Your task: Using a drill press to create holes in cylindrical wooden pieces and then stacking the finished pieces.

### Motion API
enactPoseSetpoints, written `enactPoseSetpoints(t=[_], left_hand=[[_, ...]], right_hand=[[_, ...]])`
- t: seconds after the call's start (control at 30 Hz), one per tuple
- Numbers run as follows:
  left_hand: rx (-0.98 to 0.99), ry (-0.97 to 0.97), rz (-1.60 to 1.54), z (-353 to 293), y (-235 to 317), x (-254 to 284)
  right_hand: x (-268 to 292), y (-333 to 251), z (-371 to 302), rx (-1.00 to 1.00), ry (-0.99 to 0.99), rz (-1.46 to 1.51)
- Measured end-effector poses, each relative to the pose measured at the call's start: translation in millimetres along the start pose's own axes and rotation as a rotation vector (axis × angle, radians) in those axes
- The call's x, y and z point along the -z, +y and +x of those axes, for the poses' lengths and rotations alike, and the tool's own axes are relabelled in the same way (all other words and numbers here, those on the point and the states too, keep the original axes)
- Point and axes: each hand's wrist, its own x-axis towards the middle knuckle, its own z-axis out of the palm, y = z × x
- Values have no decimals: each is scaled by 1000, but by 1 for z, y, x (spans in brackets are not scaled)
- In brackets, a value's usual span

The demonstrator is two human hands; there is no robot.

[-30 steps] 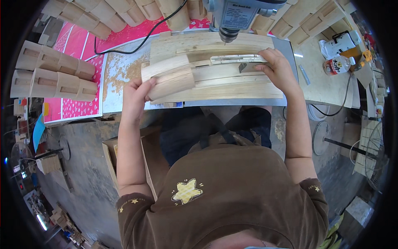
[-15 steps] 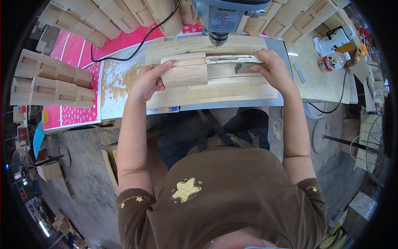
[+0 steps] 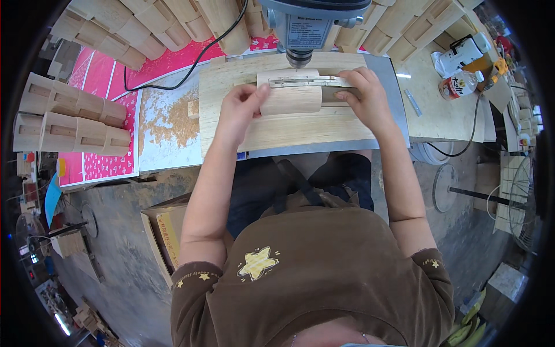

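A pale, rounded wooden block (image 3: pixel 292 103) rests beneath the drill press (image 3: pixel 303 33), slightly to the near side of its chuck (image 3: pixel 299 58). My left hand (image 3: pixel 240 111) grips the block's left end, thumb on top and fingers curled behind. A long, thin light-coloured strip (image 3: pixel 307 81) with slots or marks lies along the top of the block. Its right end is pinched between the thumb and fingers of my right hand (image 3: pixel 365 97). What the strip is made of cannot be made out. Both hands are over a flat wooden board (image 3: pixel 277 132) on the bench.
Similar wooden pieces (image 3: pixel 87 124) are piled at left and along the back. A black cable (image 3: pixel 193 72) crosses the pink sheet (image 3: pixel 107 75). Sawdust (image 3: pixel 173 124) covers the left bench. A bottle (image 3: pixel 461 84) and a marker-like stick (image 3: pixel 413 102) are at right; a cardboard box (image 3: pixel 165 228) is below.
My left hand has brought the wooden block to the right, under the strip, which now overlaps its top. My right hand has shifted slightly left, still holding the strip.
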Motion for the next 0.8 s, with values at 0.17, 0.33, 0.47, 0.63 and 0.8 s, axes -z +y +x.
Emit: enactPoseSetpoints(t=[0.17,0.33,0.47,0.63,0.8], left_hand=[[-733,197,607,-32,-27,0],[-862,274,982,-25,-50,-11],[-861,359,1060,-10,-50,-6],[-767,270,911,-5,-46,10],[-829,248,945,-2,-51,14]], right_hand=[[-25,14,-26,-168,340,21],[-25,11,-12,-250,223,-259],[-33,10,-8,-284,228,-98],[-37,1,-4,-236,215,-2],[-18,1,-4,-225,123,132]])
